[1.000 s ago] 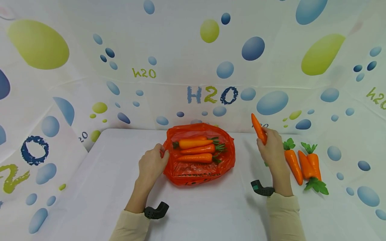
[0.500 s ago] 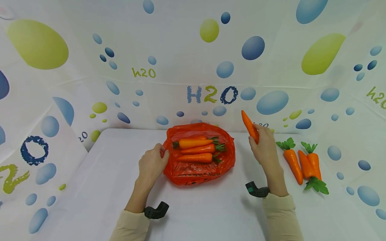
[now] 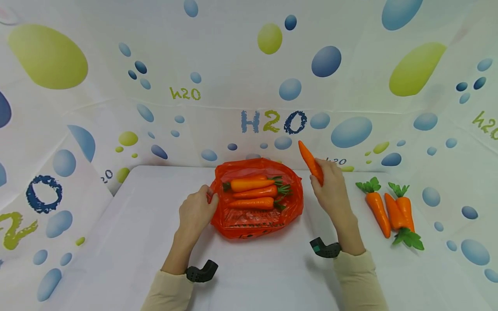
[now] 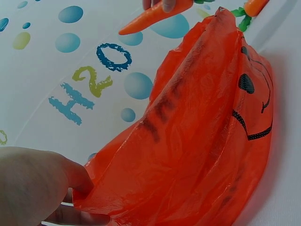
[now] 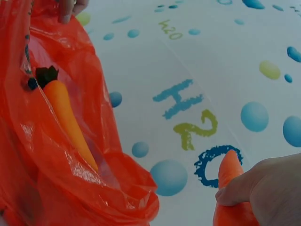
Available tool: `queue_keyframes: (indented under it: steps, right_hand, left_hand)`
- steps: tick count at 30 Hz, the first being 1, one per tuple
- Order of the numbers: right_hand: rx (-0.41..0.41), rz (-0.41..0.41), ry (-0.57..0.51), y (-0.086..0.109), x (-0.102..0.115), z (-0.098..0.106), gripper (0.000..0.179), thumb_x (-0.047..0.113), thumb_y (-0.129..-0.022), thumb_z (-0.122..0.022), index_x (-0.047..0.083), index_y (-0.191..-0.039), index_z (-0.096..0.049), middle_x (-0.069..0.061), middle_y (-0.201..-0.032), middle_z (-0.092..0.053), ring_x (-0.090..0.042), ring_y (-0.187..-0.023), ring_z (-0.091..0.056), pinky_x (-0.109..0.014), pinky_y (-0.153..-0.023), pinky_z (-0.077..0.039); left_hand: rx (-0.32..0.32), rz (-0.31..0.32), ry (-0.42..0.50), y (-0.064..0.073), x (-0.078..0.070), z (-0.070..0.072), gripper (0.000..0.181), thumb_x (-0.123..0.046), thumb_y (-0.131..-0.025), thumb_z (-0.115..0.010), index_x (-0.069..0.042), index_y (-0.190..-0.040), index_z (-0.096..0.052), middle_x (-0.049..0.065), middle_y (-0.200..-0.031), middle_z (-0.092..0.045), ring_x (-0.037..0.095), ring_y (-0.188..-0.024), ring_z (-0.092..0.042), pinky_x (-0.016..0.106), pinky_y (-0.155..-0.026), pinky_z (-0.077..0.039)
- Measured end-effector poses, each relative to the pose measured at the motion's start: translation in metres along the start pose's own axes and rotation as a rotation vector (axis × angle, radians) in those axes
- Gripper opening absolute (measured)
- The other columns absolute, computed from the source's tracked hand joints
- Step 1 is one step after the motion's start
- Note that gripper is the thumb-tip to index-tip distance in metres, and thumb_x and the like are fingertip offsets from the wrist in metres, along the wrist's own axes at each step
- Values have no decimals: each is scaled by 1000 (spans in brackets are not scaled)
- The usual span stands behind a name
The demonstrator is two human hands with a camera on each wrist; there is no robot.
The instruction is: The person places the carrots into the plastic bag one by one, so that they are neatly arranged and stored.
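An orange carrot point(image 3: 310, 162) is held up in my right hand point(image 3: 330, 186), its tip pointing up and to the left, just right of the red plastic bag point(image 3: 253, 226). The bag stands with its mouth spread, and several carrots point(image 3: 253, 204) with green tops lie inside. At the bag's left edge my left hand point(image 3: 197, 209) pinches the rim; in the left wrist view the thumb and fingers point(image 4: 77, 181) grip the red film. The right wrist view shows my thumb point(image 5: 235, 188) along the held carrot, with a carrot point(image 5: 70, 122) visible inside the bag.
To the right on the white table point(image 3: 249, 280) lie a single carrot point(image 3: 378, 214) and a pair of carrots point(image 3: 397, 214) close together, all with leafy tops. A white backdrop point(image 3: 233, 65) with coloured dots rises behind the table's far edge.
My right hand has moved left with the carrot, away from the loose carrots and towards the bag. The left hand and the bag have stayed in place.
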State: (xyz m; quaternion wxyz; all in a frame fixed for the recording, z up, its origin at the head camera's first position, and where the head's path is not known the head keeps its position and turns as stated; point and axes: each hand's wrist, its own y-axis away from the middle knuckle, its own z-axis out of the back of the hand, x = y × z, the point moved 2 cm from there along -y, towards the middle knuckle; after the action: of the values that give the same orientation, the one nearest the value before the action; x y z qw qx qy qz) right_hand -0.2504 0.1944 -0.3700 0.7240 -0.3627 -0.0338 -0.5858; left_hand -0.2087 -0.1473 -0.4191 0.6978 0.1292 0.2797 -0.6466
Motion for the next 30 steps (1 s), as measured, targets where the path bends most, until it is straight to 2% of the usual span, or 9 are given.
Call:
queue_keyframes:
  steps: [7, 14, 24, 30]
  right_hand:
    - [-31, 71, -30, 1, 9, -3, 49, 5, -93, -66, 1, -140, -51, -21, -135, -54, -38, -118, -52, -55, -98, -52]
    - [-54, 178, -54, 3, 21, -9, 48, 2, -91, -68, -1, -136, -54, -20, -132, -57, -36, -117, -54, -51, -96, -54]
    - [-63, 292, -70, 8, 39, -20, 49, 3, -88, -72, -3, -134, -56, -21, -129, -59, -38, -118, -55, -52, -102, -49]
    - [-41, 336, -53, 12, 48, -28, 50, 2, -88, -72, -1, -135, -56, -19, -128, -60, -36, -117, -56, -52, -101, -48]
  left_hand:
    - [2, -1, -1, 0, -1, 0, 23, -28, -97, -55, -6, -99, -61, 4, -62, -56, 17, -50, -49, 26, -46, -41]
    - [-1, -3, -4, 0, -1, 0, 23, -27, -97, -55, -5, -99, -61, 4, -61, -56, 17, -49, -49, 26, -46, -42]
    - [6, 1, -3, 0, -1, 0, 23, -27, -97, -55, -6, -100, -61, 3, -61, -56, 17, -49, -49, 26, -46, -41]
    - [4, -1, -2, 0, -2, 0, 23, -27, -97, -55, -6, -99, -61, 3, -61, -56, 17, -49, -49, 26, -46, -41]
